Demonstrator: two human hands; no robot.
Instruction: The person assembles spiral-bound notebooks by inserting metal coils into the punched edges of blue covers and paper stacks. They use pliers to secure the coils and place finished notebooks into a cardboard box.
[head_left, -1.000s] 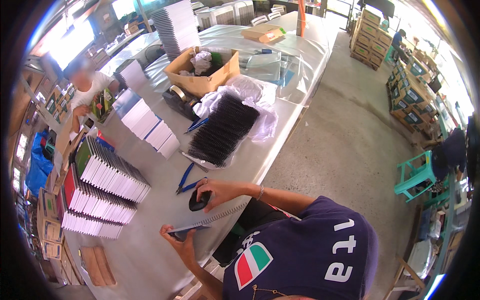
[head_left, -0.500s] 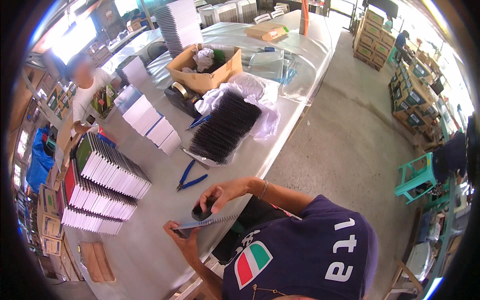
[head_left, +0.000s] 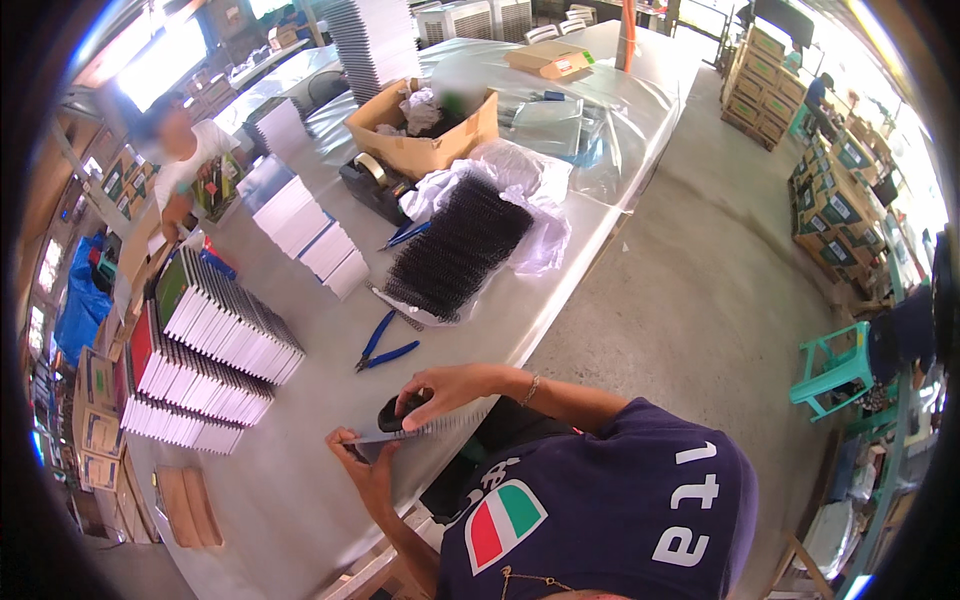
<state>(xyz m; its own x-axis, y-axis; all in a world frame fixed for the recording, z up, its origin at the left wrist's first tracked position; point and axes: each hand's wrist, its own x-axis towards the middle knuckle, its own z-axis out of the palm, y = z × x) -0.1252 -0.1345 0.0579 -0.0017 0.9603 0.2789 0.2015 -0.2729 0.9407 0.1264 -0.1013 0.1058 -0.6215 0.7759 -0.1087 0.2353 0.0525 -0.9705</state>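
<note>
My left hand (head_left: 366, 468) is closed on the near-left end of a thin notebook (head_left: 374, 450), seen nearly edge-on at the table's front edge. A row of dark coil loops (head_left: 452, 424) runs along its edge toward my body. Above that edge, my right hand (head_left: 436, 388) grips a rounded black object (head_left: 391, 414), its kind unclear. The fingertips of that hand come down at the coil edge; whether they touch it I cannot tell. Just beyond lie blue-handled pliers (head_left: 385, 345), spread apart. A heap of black plastic coils (head_left: 460, 245) rests on white wrapping farther back.
Stacked spiral notebooks (head_left: 215, 350) stand at the left, with white book stacks (head_left: 305, 235) behind. Farther off are a tape dispenser (head_left: 375, 182) and an open cardboard box (head_left: 430, 150). A person (head_left: 195, 150) is across the table. A green stool (head_left: 835, 368) stands at the right.
My right hand has lowered its fingertips to the notebook's coil edge, and the black object has shifted slightly left. The left hand keeps its hold. The whole view has shifted a little.
</note>
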